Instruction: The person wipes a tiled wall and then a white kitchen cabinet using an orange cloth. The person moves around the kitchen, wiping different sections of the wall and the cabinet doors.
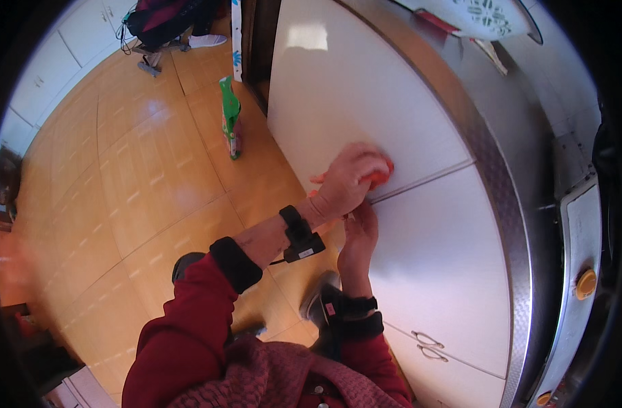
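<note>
My left hand (345,176) presses a red cloth (382,174) against a white cabinet door (336,97), close to the seam with the neighbouring white door (438,265). The hand is blurred, and its fingers are bent over the cloth. Just below the left wrist, my right hand (361,232) is raised at the same seam. Its fingertips are partly hidden behind the left hand and wrist, so whether they hold anything is unclear. Some red-orange material (315,186) shows on the near side of the left hand.
A green package (230,115) stands on the wood-patterned floor (153,188). Above the cabinets runs a steel countertop (494,122) with a patterned enamel basin (489,18) and a stove with yellow knobs (586,284). Metal handles (427,339) protrude nearby. Another person's shoe (207,41) shows at upper left.
</note>
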A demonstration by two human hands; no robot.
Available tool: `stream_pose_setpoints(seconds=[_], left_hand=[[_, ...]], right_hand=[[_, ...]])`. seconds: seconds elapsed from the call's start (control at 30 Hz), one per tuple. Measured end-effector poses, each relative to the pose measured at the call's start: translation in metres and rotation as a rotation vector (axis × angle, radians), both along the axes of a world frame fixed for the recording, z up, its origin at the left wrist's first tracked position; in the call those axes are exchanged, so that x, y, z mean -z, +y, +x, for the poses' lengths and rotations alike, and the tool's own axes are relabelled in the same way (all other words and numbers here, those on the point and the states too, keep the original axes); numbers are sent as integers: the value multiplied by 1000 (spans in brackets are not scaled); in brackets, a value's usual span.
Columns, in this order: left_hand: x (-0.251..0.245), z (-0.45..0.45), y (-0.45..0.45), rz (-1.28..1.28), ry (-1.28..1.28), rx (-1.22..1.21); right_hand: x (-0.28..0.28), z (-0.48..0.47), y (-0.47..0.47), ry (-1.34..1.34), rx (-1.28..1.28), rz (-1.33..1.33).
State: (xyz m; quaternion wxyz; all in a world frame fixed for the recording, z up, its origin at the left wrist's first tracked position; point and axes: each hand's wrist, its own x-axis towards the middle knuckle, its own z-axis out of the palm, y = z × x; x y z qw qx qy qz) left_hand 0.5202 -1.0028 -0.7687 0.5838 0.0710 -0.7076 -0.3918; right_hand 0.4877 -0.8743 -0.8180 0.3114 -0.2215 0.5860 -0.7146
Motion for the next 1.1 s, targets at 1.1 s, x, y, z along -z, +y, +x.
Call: stream_pose_setpoints(seconds=[1.1], left_hand=[[-48,-46,-28,-145,216,-399]], right_hand=[[-1,-3,13,33,11,76]])
